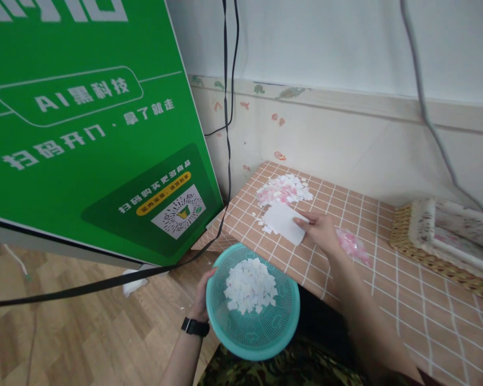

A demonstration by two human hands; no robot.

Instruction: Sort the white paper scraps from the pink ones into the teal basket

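My left hand [203,294] grips the left rim of a teal plastic colander [286,316], its fingers mostly hidden behind the wall. Inside the colander lies a heap of small white paper pieces [251,285]. The colander is below the front edge of the table, above my lap. Over the tabletop, my right hand [316,228] pinches the right side of a white card [285,221]. The card's far left edge meets loose white scraps [268,229]. Just beyond it spreads a pile of white and pink paper pieces [285,188].
A brown table [390,268] with a white grid pattern stands against the wall. On it are a clear bag with pink contents [352,245] and a lined wicker basket [410,241]. A green printed panel [84,161] rises at left. A black strap [116,281] crosses in front of it.
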